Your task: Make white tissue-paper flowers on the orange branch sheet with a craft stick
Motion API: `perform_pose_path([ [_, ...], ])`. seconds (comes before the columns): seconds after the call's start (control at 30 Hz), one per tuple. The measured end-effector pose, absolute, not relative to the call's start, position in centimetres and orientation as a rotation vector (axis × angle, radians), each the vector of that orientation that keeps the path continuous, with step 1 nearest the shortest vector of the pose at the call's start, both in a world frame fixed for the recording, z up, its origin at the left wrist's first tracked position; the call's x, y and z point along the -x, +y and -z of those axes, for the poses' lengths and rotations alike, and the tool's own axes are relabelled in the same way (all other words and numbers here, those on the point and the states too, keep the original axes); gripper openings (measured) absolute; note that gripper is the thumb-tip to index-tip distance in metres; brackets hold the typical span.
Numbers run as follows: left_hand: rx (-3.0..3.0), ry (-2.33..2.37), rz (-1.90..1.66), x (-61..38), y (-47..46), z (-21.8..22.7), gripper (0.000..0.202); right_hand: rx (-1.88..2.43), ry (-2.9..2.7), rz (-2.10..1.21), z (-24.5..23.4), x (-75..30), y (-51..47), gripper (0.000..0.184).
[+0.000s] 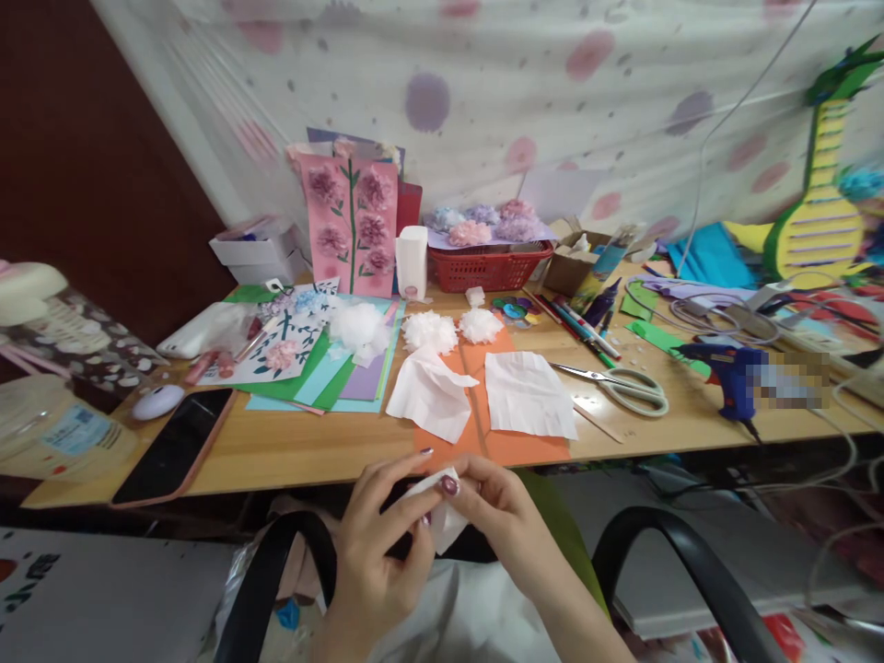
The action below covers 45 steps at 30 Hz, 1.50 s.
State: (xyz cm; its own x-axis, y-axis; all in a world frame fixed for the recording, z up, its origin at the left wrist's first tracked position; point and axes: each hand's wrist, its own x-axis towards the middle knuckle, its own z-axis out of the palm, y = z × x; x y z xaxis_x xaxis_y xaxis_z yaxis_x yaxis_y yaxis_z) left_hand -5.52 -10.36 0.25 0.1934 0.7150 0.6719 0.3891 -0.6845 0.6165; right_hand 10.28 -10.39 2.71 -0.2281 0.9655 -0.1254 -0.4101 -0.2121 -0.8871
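Observation:
Between my two hands, just in front of the table edge, is a small piece of white tissue paper [448,532]. My left hand [387,529] pinches it between thumb and index finger, the other fingers stretched out. From the other side my right hand [494,506] grips the tissue, thumb pressed on its top. Beyond them lie two loose white tissue sheets, one crumpled [432,401] and one flatter [530,396], on orange paper [476,451]. Behind these sit two fluffy white paper flowers, a left one [429,331] and a right one [481,325].
Scissors [632,391] and a blue glue gun [736,378] lie at the right. A phone [176,447], a jar [59,428] and coloured paper [359,382] are at the left. Behind stand a red basket [490,269] of paper flowers and a pink flower card [352,226]. Chair arms flank my lap.

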Motion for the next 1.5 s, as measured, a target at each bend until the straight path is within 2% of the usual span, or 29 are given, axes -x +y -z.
perform_pose_path([
  [0.1,-1.579,1.097,-1.544,5.0,-10.3,0.3,0.027,0.920,-0.912,-1.507,-2.8,-10.0,-10.2,0.029],
  [0.2,-1.078,1.203,-1.440,4.5,-9.9,0.0,0.031,0.959,-0.936,-1.365,-2.8,-9.8,-10.2,0.029],
  [0.3,-0.923,1.295,-1.432,4.2,-9.5,-0.7,0.033,0.990,-0.968,-1.349,-2.6,-9.3,-10.4,0.027],
  [0.5,-1.345,1.491,-1.761,4.3,-10.4,-0.7,0.016,1.017,-0.932,-1.445,-1.8,-8.5,-10.9,0.030],
  [0.7,-2.022,1.287,-1.831,4.5,-10.6,-0.4,0.025,1.042,-1.073,-1.505,-2.4,-8.6,-10.8,0.025],
  [0.97,-2.000,1.178,-1.675,4.7,-10.8,0.7,0.034,0.940,-0.832,-1.575,-2.3,-9.1,-10.4,0.027],
  [1.13,-1.896,1.205,-1.732,4.5,-10.9,0.5,0.043,0.937,-0.797,-1.641,-2.4,-9.6,-10.2,0.027],
  [1.3,-1.903,1.112,-1.508,4.8,-11.0,-0.6,0.042,0.913,-0.853,-1.684,-2.8,-10.1,-10.0,0.023],
  [1.5,-2.059,1.106,-1.655,4.8,-10.7,-0.2,0.051,0.889,-0.789,-1.721,-2.5,-10.1,-10.0,0.024],
])
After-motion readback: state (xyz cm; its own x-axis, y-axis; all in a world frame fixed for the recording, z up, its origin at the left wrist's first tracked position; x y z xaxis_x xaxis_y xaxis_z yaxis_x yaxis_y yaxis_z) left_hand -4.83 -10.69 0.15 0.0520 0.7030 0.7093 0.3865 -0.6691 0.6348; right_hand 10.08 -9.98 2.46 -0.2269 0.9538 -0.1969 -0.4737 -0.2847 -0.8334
